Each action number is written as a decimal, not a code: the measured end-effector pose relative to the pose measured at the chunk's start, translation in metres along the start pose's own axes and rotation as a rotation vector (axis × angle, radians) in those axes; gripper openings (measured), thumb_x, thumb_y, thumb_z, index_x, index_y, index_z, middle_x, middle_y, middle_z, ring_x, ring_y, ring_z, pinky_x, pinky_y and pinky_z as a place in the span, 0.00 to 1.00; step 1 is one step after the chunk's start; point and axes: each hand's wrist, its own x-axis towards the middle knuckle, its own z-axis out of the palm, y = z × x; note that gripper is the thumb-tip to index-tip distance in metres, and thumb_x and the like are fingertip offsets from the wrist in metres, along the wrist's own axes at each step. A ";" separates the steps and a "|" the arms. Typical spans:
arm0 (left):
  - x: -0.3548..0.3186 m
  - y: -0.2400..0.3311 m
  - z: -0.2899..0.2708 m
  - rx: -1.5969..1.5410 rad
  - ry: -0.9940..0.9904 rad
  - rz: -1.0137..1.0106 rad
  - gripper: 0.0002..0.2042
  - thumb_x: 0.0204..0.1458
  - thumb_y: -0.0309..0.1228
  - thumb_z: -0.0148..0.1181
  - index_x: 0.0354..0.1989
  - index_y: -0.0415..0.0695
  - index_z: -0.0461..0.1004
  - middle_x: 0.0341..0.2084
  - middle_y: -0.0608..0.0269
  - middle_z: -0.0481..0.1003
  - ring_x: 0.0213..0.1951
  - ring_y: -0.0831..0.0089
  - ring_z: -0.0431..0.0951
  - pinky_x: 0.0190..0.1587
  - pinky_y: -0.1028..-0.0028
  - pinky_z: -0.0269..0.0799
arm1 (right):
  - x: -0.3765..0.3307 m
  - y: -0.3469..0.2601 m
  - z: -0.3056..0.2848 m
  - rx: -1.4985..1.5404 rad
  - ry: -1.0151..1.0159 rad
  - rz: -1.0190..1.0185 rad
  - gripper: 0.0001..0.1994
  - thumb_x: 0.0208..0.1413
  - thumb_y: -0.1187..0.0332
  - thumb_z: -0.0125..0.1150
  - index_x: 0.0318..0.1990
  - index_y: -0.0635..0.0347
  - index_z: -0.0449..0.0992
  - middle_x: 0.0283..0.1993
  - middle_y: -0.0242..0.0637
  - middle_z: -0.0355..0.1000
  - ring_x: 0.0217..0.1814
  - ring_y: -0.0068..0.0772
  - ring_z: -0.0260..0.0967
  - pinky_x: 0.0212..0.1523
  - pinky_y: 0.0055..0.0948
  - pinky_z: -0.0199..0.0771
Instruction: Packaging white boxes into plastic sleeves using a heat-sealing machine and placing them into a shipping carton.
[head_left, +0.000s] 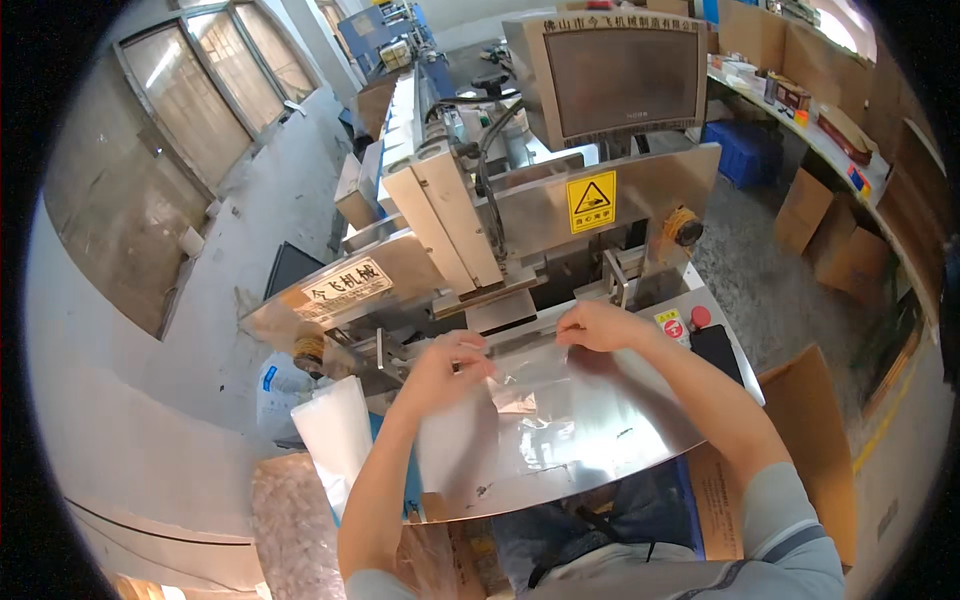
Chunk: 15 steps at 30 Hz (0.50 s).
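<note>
A clear plastic bag [545,385] lies on the shiny metal work plate [610,435], in front of the machine's jaw. A small, pale, glossy packet [516,403] shows at its left part. My right hand [600,326] pinches the bag's far right corner, close to the jaw. By the far left edge of the bag is my left hand [440,372], slightly blurred, its fingers loosely curled with a gap between thumb and forefinger. Whether those fingertips touch the film is hard to see.
The metal machine carries a monitor [628,75] and a yellow warning label [592,202]. A red button [700,316] is beyond my right forearm. White plastic sheets [333,430] hang at the plate's left. Cardboard boxes [815,430] stand to the right.
</note>
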 end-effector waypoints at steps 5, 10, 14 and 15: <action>-0.027 0.032 0.008 -0.002 -0.146 0.121 0.07 0.56 0.30 0.64 0.37 0.40 0.81 0.46 0.54 0.80 0.43 0.60 0.80 0.45 0.67 0.74 | -0.005 0.002 0.002 0.067 -0.085 -0.044 0.11 0.58 0.63 0.62 0.40 0.60 0.82 0.36 0.44 0.80 0.39 0.42 0.78 0.43 0.37 0.75; -0.021 -0.001 -0.001 0.063 -0.273 -0.116 0.08 0.60 0.31 0.59 0.40 0.39 0.77 0.36 0.52 0.81 0.37 0.61 0.80 0.42 0.67 0.74 | -0.007 0.006 0.000 0.197 -0.229 0.042 0.11 0.60 0.63 0.62 0.41 0.62 0.82 0.37 0.40 0.81 0.38 0.34 0.78 0.42 0.32 0.75; 0.015 -0.075 -0.005 0.220 -0.219 -0.203 0.11 0.61 0.34 0.58 0.39 0.38 0.77 0.28 0.57 0.80 0.32 0.69 0.77 0.38 0.69 0.73 | 0.009 -0.008 -0.004 0.220 -0.235 0.034 0.13 0.60 0.61 0.61 0.41 0.62 0.81 0.36 0.43 0.80 0.38 0.38 0.78 0.42 0.34 0.75; 0.029 -0.094 -0.008 0.144 -0.209 -0.226 0.11 0.60 0.35 0.60 0.38 0.38 0.77 0.28 0.60 0.79 0.32 0.71 0.76 0.38 0.70 0.72 | 0.022 -0.006 -0.002 0.101 -0.175 -0.004 0.11 0.58 0.62 0.62 0.39 0.62 0.81 0.35 0.44 0.80 0.37 0.41 0.77 0.41 0.34 0.75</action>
